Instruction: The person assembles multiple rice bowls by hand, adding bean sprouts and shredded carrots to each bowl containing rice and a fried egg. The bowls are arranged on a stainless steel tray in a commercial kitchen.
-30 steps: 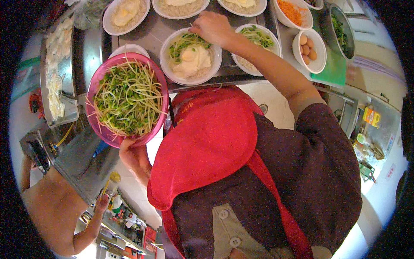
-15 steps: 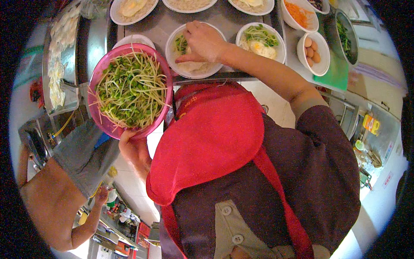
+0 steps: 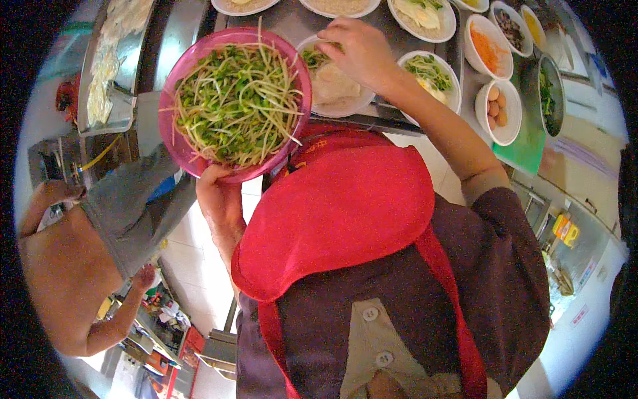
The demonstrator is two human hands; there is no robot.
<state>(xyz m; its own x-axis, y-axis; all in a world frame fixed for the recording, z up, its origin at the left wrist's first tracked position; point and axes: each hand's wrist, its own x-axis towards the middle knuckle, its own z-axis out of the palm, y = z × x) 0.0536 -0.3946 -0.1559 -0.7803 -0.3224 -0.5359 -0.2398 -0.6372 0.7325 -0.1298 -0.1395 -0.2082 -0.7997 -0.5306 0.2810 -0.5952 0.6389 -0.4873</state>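
My left hand (image 3: 219, 206) grips the near rim of a pink plastic basin (image 3: 303, 73), tilted and heaped with green sprouts (image 3: 236, 106). My right hand (image 3: 365, 56) hovers over a white bowl (image 3: 345, 110) just right of the basin, its fingers loosely bent, with a gap between thumb and forefinger. Inside that bowl lie a fried egg (image 3: 332, 83) and a few sprouts, on what looks like rice; the basin covers part of its left side. Beside my right forearm, another white bowl (image 3: 454, 100) has sprouts and an egg in it.
More filled bowls line the far side of the metal counter (image 3: 292, 26). At right are bowls of shredded carrot (image 3: 488, 50) and brown eggs (image 3: 495, 106), a dark pan of greens (image 3: 548, 93), and a green board (image 3: 522, 153). A co-worker (image 3: 73, 266) stands at lower left.
My right hand has risen off the bowl's contents, uncovering the egg. The pink basin, held by my left hand, has shifted right and away from me, overlapping that bowl. The whole view has turned somewhat.
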